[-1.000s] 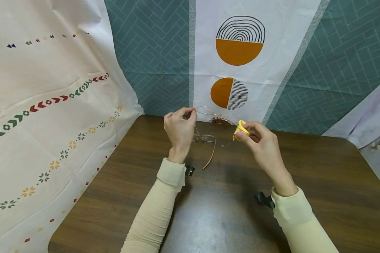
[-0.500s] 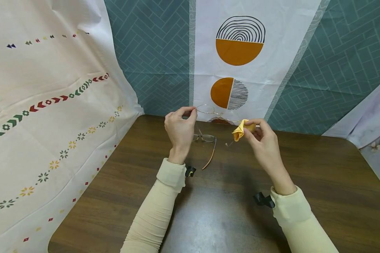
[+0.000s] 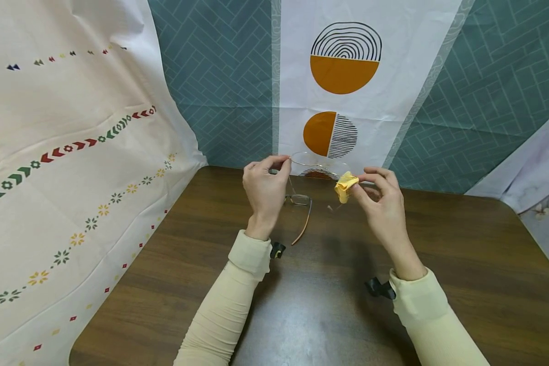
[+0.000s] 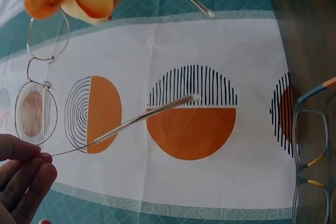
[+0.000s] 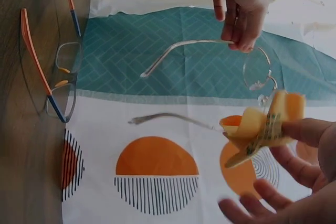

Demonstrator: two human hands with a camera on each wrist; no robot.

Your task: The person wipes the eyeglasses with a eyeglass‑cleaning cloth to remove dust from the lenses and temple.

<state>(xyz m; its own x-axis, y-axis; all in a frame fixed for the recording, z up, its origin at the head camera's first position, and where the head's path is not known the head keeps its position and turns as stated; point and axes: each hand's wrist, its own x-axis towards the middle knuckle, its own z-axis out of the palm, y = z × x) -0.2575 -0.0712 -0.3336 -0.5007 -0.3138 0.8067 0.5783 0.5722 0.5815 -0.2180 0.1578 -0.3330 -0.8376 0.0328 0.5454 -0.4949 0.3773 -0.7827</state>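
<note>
My left hand (image 3: 266, 195) pinches thin wire-rimmed eyeglasses (image 4: 157, 112) near one hinge, holding them above the back of the table. Their round lenses face away and both temples extend toward me. With thumb and fingers, my right hand (image 3: 384, 218) pinches a folded yellow cloth (image 3: 345, 186) around the right-hand lens. The cloth hides most of that lens in the right wrist view, and dark print shows on its side. Behind and below the left hand, a second pair of eyeglasses (image 3: 297, 200) with orange-tipped temples lies on the table, partly hidden in the head view.
The brown wooden table (image 3: 164, 284) spreads beneath both arms. A teal and white hanging (image 3: 229, 91) with orange half-circles stands behind its back edge. A cream patterned cloth (image 3: 73, 203) drapes along the left side. Black straps (image 3: 379, 288) sit at the wrists.
My left hand has shifted slightly right with the wire-rimmed eyeglasses. The yellow cloth has turned and bunched up in my right fingers, which have shifted slightly around the lens.
</note>
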